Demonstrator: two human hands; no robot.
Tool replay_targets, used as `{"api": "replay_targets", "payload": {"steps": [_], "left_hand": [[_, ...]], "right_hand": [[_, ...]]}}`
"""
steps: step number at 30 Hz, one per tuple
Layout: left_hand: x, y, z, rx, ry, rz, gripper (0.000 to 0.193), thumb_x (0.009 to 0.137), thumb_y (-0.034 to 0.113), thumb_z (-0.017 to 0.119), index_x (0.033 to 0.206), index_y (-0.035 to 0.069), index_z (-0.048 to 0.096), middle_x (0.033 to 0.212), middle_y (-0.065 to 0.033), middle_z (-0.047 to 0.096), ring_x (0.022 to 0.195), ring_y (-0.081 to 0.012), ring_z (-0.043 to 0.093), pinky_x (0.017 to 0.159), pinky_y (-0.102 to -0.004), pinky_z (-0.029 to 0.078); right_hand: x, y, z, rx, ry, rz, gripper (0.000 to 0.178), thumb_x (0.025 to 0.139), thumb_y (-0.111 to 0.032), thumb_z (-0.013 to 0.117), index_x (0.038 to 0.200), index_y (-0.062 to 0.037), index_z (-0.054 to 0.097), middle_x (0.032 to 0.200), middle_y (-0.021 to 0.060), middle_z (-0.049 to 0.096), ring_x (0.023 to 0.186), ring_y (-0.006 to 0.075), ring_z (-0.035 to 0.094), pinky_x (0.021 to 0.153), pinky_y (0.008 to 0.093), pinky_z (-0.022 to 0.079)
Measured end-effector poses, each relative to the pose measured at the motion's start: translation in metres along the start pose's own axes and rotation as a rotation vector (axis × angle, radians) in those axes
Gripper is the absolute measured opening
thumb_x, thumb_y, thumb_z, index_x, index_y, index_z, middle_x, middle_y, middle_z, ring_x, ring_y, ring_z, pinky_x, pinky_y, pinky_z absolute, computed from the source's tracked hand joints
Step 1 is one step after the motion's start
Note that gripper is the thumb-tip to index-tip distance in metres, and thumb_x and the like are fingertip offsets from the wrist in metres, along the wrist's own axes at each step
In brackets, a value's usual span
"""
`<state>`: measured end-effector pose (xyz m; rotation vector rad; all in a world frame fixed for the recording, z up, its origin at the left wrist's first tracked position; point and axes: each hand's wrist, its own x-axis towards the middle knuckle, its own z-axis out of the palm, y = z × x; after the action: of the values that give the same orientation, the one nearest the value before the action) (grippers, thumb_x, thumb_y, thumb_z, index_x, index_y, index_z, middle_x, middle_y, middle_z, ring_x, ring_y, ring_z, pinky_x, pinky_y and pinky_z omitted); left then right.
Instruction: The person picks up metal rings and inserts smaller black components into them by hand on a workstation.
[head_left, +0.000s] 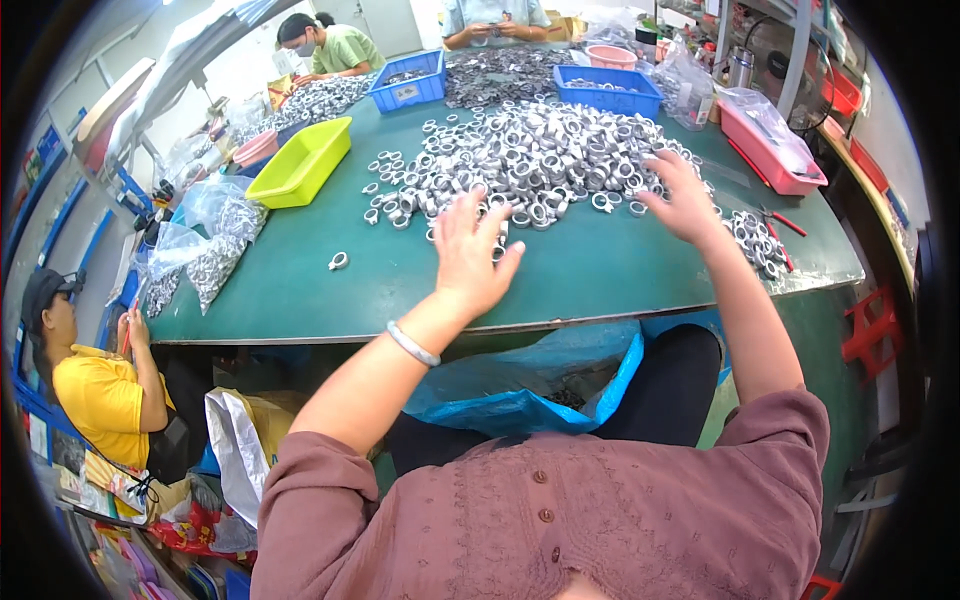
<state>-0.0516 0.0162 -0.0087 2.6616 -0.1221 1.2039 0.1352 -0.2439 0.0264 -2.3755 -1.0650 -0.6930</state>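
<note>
Hands are hovering spread and empty: left hand (468, 252) at the near edge of the ring pile (530, 160), right hand (683, 200) resting on its right flank.

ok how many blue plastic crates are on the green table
2. One blue crate sits at the far left of the table beyond the yellow-green tray; the other blue crate sits far right, behind the pile of metal rings. More may be hidden.

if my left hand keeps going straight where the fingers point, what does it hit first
Most likely the near edge of the pile of grey metal rings; the left hand points up-table at it, fingers spread, though its height above the rings is unclear.
</note>
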Motion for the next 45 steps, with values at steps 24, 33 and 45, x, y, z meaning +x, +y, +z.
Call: {"api": "replay_targets", "payload": {"steps": [24,33,45], "left_hand": [[0.021,-0.068,0.007,-0.062,-0.406,-0.246,0.059,0.080,0.040,0.055,0.130,0.012,0.041,0.135,-0.0242,0.031,0.123,-0.0399,0.032,0.104,-0.0449,0.025],[0.002,-0.042,-0.016,-0.109,-0.432,-0.184,0.060,0.076,0.039,0.063,0.125,0.008,0.047,0.133,-0.0217,0.033,0.124,-0.0370,0.030,0.104,-0.0438,0.024],[-0.033,-0.025,-0.033,-0.146,-0.304,-0.176,0.045,0.074,0.020,0.069,0.113,0.007,0.052,0.133,-0.0166,0.037,0.123,-0.0366,0.035,0.101,-0.0415,0.030]], "right_hand": [[0.039,-0.132,0.095,-0.010,-0.133,-0.420,0.046,0.082,-0.048,0.051,0.116,-0.0170,0.056,0.118,0.0155,0.049,0.110,0.0303,0.044,0.094,0.0455,0.030],[0.005,-0.121,0.077,0.051,-0.184,-0.523,0.034,0.080,-0.038,0.058,0.103,-0.0131,0.062,0.114,0.0101,0.050,0.101,0.0274,0.047,0.089,0.0429,0.033],[-0.020,-0.118,0.049,0.152,-0.124,-0.405,0.029,0.074,-0.019,0.065,0.100,-0.0057,0.060,0.123,0.0144,0.045,0.115,0.0301,0.041,0.096,0.0435,0.030]]}}
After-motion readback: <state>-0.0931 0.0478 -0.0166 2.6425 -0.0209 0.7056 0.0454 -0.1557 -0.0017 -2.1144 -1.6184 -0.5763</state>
